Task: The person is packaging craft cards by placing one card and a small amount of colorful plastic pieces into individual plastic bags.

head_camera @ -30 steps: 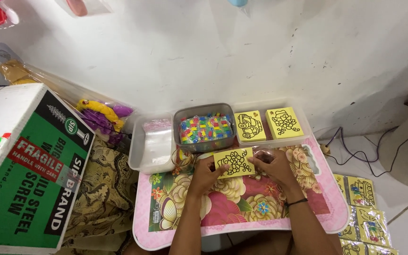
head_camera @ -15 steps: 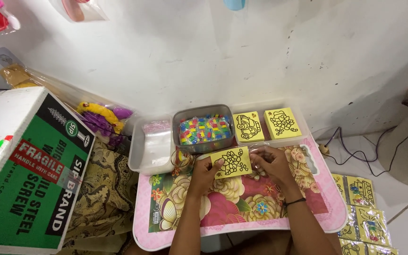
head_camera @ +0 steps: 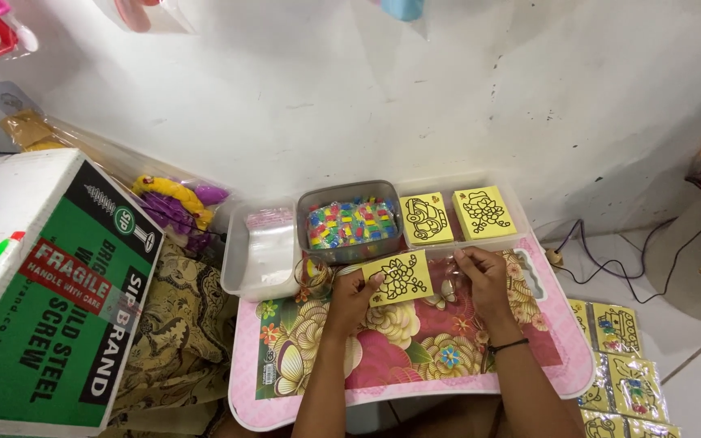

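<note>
- Left hand [head_camera: 350, 294] and right hand [head_camera: 480, 272] pinch a yellow picture card [head_camera: 397, 277] by its two side edges, just above the floral pink counter [head_camera: 415, 357].
- Just behind the card: grey tub [head_camera: 349, 223] filled with small multicoloured pieces.
- Left of it: clear tray [head_camera: 260, 251] holding clear plastic bags.
- Right of the tub: clear tray [head_camera: 513, 195] holding two stacks of yellow cards [head_camera: 456, 216].
- Floor at right: more finished cards [head_camera: 622, 365].

Both hands [head_camera: 415, 284] gripping yellow card [head_camera: 397, 277] over tray [head_camera: 565, 357].
</note>
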